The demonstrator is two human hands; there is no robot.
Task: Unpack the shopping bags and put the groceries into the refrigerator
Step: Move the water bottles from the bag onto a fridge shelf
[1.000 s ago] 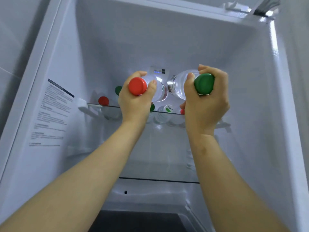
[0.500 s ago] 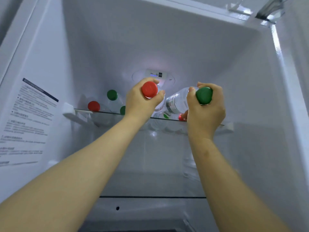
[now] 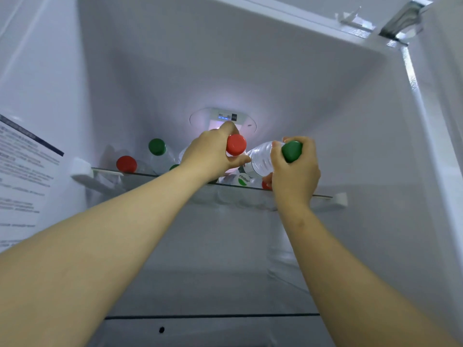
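I look up into an open white refrigerator. My left hand (image 3: 208, 156) grips a clear water bottle by its neck, its red cap (image 3: 236, 144) facing me. My right hand (image 3: 294, 175) grips a second clear bottle (image 3: 260, 159) near its green cap (image 3: 291, 151). Both bottles lie on their sides, pointing toward the back, just above the front of the top glass shelf (image 3: 140, 174). Most of the left bottle's body is hidden behind my hand.
Several more bottles lie on the same shelf: a red-capped one (image 3: 126, 164) and a green-capped one (image 3: 156, 146) at the left, others under my hands. A lit control panel (image 3: 224, 118) is on the back wall. A lower shelf edge (image 3: 213, 316) runs below.
Both hands have carried their bottles further in and down toward the top shelf. My view has tilted upward, showing more of the fridge ceiling.
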